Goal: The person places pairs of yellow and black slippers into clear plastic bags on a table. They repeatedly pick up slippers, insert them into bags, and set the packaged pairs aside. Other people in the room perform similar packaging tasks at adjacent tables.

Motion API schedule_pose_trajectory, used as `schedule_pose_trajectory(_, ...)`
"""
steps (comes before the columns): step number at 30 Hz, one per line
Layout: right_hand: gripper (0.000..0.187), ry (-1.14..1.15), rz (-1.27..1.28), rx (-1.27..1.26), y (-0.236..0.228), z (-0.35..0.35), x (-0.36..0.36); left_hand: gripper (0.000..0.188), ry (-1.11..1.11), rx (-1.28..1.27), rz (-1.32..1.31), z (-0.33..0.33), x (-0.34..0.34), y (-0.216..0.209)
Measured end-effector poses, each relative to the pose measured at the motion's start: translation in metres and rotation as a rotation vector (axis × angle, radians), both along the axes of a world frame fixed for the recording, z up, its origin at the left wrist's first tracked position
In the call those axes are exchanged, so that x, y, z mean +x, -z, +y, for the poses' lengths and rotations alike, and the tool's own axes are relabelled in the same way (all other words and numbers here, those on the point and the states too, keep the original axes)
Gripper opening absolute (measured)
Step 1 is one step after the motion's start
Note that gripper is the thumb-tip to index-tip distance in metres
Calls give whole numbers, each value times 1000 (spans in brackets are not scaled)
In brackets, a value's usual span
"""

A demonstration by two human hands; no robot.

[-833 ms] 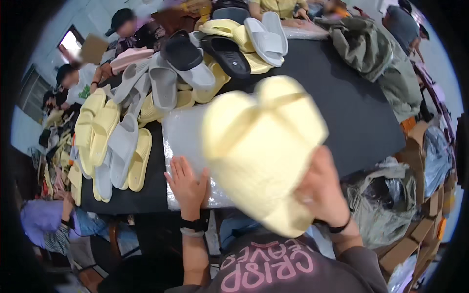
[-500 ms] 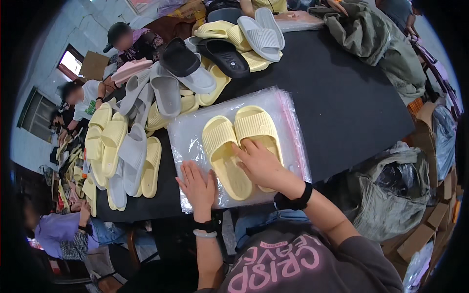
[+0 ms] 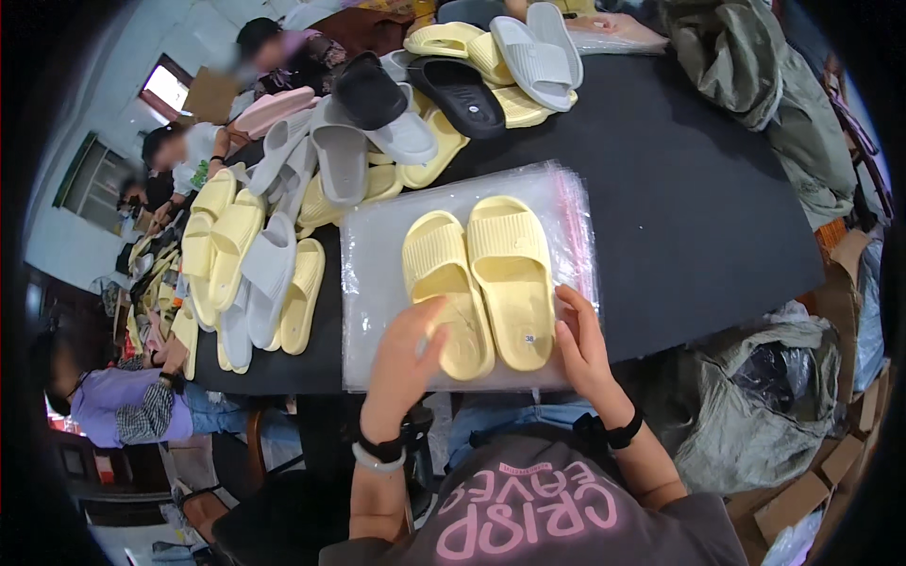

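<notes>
A pair of pale yellow slippers lies side by side, toes away from me, on a stack of clear plastic bags (image 3: 370,283). On the heel of the right slipper (image 3: 526,325) a small round sticker shows. My left hand (image 3: 401,354), slightly blurred, reaches over the outer edge of the left slipper (image 3: 451,321), thumb and fingers apart. Beside the right slipper's outer edge is my right hand (image 3: 583,344), its fingers loosely bent and the thumb apart. Neither hand grips a slipper.
A heap of yellow, grey, black and pink slippers (image 3: 340,160) covers the left and far side of the black table (image 3: 698,217). A grey-green sack (image 3: 755,396) and cardboard boxes (image 3: 793,495) stand at right. Several people sit along the left.
My right hand has come off the right slipper to its outer side. My left hand has moved from the bags to the left slipper. The slippers now lie straighter and closer together.
</notes>
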State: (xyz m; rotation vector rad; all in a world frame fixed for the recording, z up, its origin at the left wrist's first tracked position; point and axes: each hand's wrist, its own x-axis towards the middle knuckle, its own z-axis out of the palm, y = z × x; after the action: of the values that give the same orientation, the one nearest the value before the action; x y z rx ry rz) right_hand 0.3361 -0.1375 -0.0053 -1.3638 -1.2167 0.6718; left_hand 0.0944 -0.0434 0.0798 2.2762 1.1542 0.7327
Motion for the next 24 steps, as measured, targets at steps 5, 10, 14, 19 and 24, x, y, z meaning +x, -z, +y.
schedule_pose_trajectory(5, 48, -40, -54, -14, 9, 2, 8, 46, 164, 358, 233, 18, 46, 8)
schedule_pose_trajectory(10, 47, -37, -99, 26, 5, 0, 6, 42, 105, 294, 338, 28, 56, 14)
schedule_pose_trajectory(14, 44, -46, -185, 12, 1, -1, 3, 35, 61, 331, 292, 24, 39, 11)
schedule_pose_trajectory(19, 43, -24, -298, 20, 1, -2, 2, 26, -53, 251, 219, 38, -32, -8)
schedule_pose_trajectory(24, 41, -34, -374, 13, 0, -2, 2, 17, -224, 520, 230, 96, -128, -62)
